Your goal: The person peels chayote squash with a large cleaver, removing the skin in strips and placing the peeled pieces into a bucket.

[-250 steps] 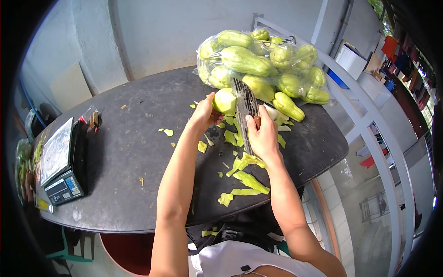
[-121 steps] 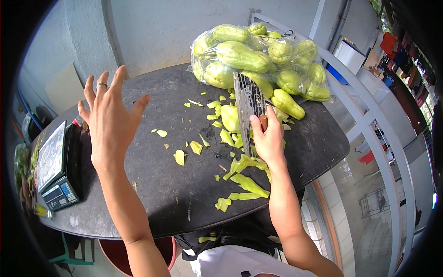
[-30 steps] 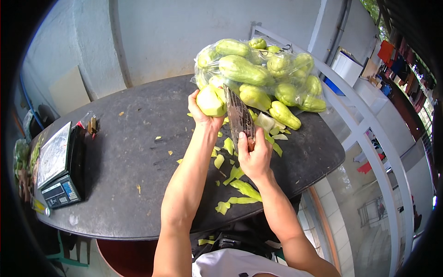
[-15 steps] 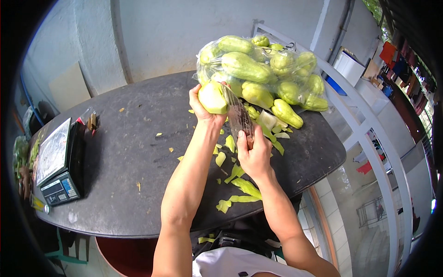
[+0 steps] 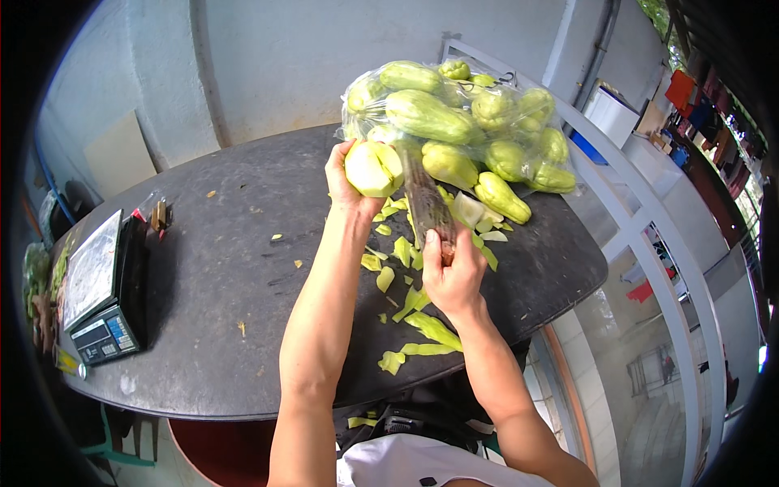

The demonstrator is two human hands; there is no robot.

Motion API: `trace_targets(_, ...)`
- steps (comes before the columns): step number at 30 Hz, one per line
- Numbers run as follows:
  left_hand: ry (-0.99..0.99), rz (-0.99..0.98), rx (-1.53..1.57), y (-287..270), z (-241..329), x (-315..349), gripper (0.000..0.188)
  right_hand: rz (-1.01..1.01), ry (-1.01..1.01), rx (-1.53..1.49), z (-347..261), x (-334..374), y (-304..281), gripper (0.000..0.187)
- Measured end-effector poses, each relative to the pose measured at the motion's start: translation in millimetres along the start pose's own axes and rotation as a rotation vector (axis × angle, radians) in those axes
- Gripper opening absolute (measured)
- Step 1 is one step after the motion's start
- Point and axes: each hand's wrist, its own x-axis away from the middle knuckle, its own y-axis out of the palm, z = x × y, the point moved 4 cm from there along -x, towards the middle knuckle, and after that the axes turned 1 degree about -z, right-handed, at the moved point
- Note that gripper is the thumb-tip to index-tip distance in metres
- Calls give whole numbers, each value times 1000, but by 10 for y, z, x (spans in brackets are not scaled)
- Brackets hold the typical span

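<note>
My left hand (image 5: 347, 180) is closed round a pale, largely peeled chayote (image 5: 373, 169), held up above the dark table. In my right hand (image 5: 453, 268) is the handle of a broad, dark-stained knife (image 5: 427, 203). Its blade points away from me, just right of the chayote and apart from it. Behind both hands lies a clear plastic bag (image 5: 357, 96) full of green chayotes (image 5: 430, 115). One unpeeled chayote (image 5: 502, 197) rests at the bag's near edge. Green peelings (image 5: 433, 329) are scattered on the table below my hands.
The dark table (image 5: 219, 268) has a rounded edge. A digital scale (image 5: 101, 280) stands at its left end. White metal railing (image 5: 633, 207) runs along the right side. Under the table's front edge is a reddish-brown tub (image 5: 219, 446). A pale wall (image 5: 324, 57) rises behind.
The knife blade has come away from the chayote and swung slightly right. A cut face now shows on the chayote. More peel pieces lie below it.
</note>
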Motion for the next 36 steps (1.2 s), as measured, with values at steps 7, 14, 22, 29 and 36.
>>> trace_targets(7, -4, -49, -17, 48, -35, 22, 23, -46, 68, -28, 21, 21, -20, 17)
trace_targets(14, -10, -68, -9, 120, -85, 35, 24, -60, 62, -38, 51, 18, -4, 15)
trace_targets(22, -27, -98, -8, 187, -85, 49, 22, -138, 93, -27, 23, 14, 12, 12)
trace_targets(29, -15, -87, -41, 200, -34, 67, 21, -114, 67, -40, -22, -1, 20, 13)
trace_targets(36, -96, -165, 54, 366, -113, 132, 23, 34, -99, -31, -25, 35, -25, 12)
